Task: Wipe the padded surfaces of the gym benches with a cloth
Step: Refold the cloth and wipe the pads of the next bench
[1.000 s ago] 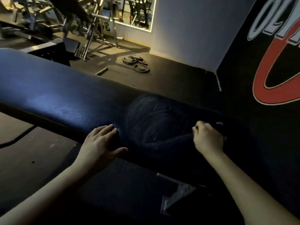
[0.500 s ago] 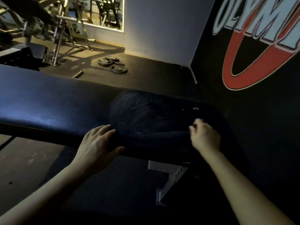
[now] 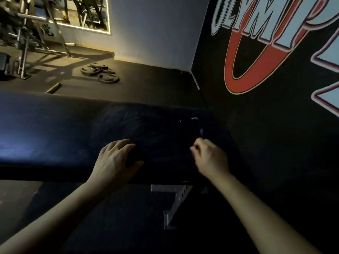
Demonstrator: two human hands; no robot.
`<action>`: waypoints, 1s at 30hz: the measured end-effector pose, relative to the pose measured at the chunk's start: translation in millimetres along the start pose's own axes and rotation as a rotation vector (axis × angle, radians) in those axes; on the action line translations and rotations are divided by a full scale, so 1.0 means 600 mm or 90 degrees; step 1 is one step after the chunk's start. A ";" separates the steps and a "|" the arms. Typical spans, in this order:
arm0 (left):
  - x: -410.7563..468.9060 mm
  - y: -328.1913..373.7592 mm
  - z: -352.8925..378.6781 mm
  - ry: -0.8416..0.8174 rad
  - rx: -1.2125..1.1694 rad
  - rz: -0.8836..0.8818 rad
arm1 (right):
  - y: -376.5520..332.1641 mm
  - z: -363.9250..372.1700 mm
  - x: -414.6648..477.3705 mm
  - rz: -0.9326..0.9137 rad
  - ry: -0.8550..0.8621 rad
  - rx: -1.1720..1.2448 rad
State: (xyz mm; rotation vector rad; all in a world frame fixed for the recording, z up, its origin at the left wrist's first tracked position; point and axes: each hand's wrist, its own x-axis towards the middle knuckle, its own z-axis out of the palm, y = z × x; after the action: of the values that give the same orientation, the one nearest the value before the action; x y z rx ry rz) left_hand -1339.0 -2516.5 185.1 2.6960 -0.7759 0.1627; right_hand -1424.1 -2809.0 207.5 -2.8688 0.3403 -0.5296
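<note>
**Right hand pulls in toward the left; wiped patch sits between them**

Far left, the weight plates (image 3: 100, 72) lie on the floor beyond the bench, well apart from my work. The bench pad (image 3: 55, 129) runs across in front of me from the left edge to the dark wall.

My left hand (image 3: 117, 160) lies flat on the near edge of the pad, fingers straight and slightly apart, thumb out to the side. It holds nothing and only braces me, just as it did a second ago.

Right of it, faint swirled streaks (image 3: 139, 123) mark the part of the pad already rubbed. Below the pad's edge a steel bracket (image 3: 172, 198) shows.

My right hand (image 3: 209, 158) has come in closer to the left one than it was a second ago, off the far right end and back toward the near edge. Its fingers are curled tight under the knuckles. I judge they bunch the cloth, but it is dark on a dark pad and I cannot pick it out.

I read this as a return stroke. The right end looks covered, and the long left stretch shows no streaks yet.
</note>
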 end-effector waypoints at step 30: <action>0.068 0.222 0.079 0.082 0.124 -0.356 | 0.194 0.063 0.302 -0.495 -0.119 0.049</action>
State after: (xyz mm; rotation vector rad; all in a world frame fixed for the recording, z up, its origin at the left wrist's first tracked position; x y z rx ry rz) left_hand -1374.9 -2659.0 185.8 2.9280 0.0488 0.2808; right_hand -1267.0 -2961.5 204.1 -2.8543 -0.8329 -0.3585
